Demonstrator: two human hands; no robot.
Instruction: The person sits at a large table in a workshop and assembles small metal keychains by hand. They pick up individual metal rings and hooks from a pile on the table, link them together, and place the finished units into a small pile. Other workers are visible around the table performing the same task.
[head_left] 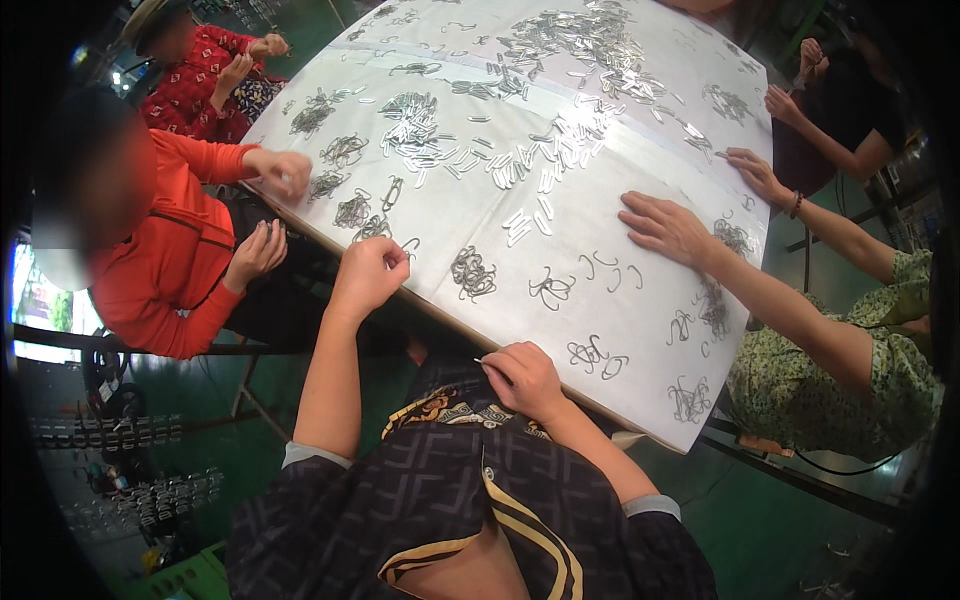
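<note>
My left hand (372,278) is closed in a pinch over the table's near-left edge; what is between its fingers is hidden. A curved wire hook (411,245) lies right by its fingertips. Lower and to the right, my right hand (527,382) is closed at the near edge, with the light tip of a small metal piece (479,361) sticking out between thumb and fingers. A pile of bent wire hooks (472,274) lies between my hands, on the white-covered table (450,225). Smaller clusters of hooks (550,289) lie farther right.
Many flat silver metal pieces (590,45) spread across the table's far and middle parts. A person in a red-orange top (185,235) sits at the left. At the right, a person in green patterned clothes (830,360) has a hand (665,228) flat on the table. Others sit farther back.
</note>
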